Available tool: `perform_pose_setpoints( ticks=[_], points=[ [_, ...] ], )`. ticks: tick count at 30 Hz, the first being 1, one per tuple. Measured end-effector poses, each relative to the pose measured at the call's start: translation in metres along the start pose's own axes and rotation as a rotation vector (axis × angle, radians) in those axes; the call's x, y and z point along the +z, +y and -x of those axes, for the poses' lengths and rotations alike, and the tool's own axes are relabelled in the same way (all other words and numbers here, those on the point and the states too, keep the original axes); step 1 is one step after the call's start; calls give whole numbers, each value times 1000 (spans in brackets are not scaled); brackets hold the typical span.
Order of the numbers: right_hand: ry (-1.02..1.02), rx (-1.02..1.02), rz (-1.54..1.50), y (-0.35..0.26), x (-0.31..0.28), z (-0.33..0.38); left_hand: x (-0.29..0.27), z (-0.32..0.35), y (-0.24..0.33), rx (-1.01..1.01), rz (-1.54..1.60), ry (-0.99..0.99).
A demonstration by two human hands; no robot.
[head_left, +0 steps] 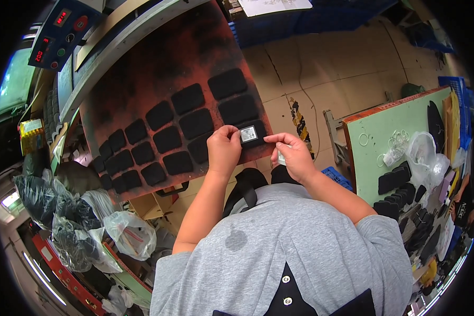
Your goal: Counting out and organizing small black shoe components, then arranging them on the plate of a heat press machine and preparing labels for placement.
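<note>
A small white label (248,134) with dark print lies over a black fabric pad (255,142) near the close right corner of the reddish-black board (195,47). My left hand (224,152) is closed, thumb and forefinger pinched at the label's left edge. My right hand (296,159) points its forefinger at the pad's right edge, while its other fingers curl around a few small whitish labels (282,156). Rows of similar rounded black pads (196,124) lie across the board to the left and beyond.
A control box (63,39) with red digits hangs at the upper left, beside a curved metal frame (110,39). To the right stands a pale green table (371,152) with black pads, rings and a clear plastic bag (424,150). Plastic bags (131,234) fill the lower left.
</note>
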State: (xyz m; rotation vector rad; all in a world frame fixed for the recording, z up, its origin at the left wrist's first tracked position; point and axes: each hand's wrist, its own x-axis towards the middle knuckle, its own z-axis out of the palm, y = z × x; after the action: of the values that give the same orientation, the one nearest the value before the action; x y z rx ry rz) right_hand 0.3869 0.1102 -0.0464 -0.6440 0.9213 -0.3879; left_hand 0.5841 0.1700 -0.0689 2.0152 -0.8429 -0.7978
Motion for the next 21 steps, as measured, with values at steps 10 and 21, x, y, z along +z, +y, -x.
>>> perform_pose_setpoints(
  ticks=[10, 21],
  points=[
    [-88, -7, 20, 0, 13, 1, 1, 0, 0, -14, 11, 3],
    [-80, -8, -6, 2, 19, -1, 2, 0, -2, -8, 9, 5]
  ],
)
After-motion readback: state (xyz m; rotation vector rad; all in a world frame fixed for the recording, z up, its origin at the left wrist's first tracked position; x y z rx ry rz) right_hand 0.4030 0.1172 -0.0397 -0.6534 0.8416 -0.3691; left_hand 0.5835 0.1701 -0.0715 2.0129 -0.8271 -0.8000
